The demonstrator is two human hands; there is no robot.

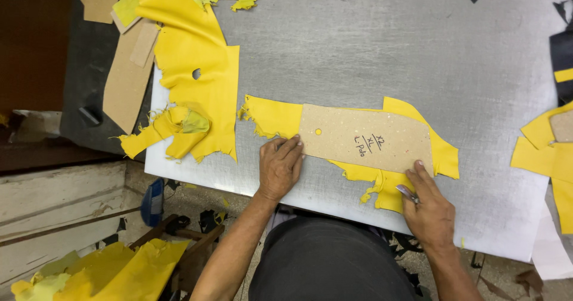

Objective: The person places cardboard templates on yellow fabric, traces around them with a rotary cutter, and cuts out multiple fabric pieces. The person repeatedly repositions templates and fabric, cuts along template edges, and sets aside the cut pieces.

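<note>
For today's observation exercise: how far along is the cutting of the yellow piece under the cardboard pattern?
Done: the cardboard pattern lies flat on the yellow leather piece. In hand: the left hand presses the pattern's end, and the right hand holds a small knife at its lower right corner. Left: yellow leather shows uncut all around the pattern.

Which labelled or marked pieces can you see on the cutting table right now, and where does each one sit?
Cardboard template: tan, long, with slanted ends, a small hole and dark handwriting, lying on a yellow leather piece at mid-table; left hand presses its left end, right hand, holding a small metal tool, is at its lower right corner.
Plain cardboard pieces: tan, unmarked, top left.
No packages, signs or screens.
</note>
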